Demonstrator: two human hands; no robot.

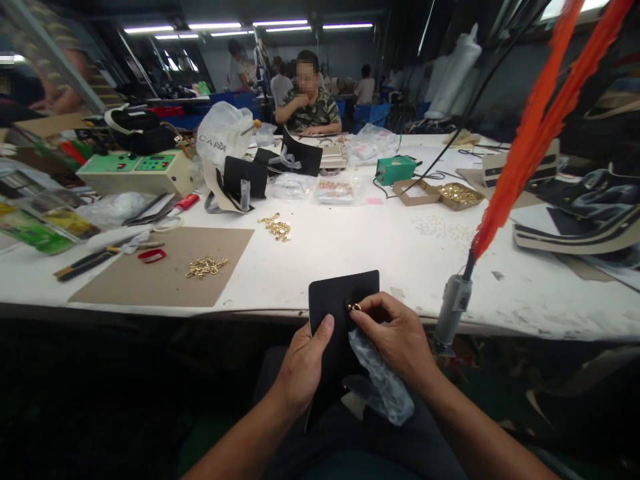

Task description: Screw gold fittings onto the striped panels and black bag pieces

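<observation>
Over the lap at the white table point(325, 250), the left hand point(303, 365) clamps the black panel point(327, 293) while the right hand point(399, 333) pinches a small gold fitting point(355, 307) at its face — apparently handling that fitting, which calls for a steady panel and fine fingertip control

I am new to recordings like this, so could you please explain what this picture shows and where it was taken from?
There is no robot here: a camera worn on a person's head looks forward and down at their two bare hands. The left hand grips a black panel by its edge, while the right hand pinches a small gold-coloured metal piece at the panel's face, crumpled clear plastic hanging below. On the white table lie a green box and a brown board bearing gold links. Someone sits opposite.
</observation>
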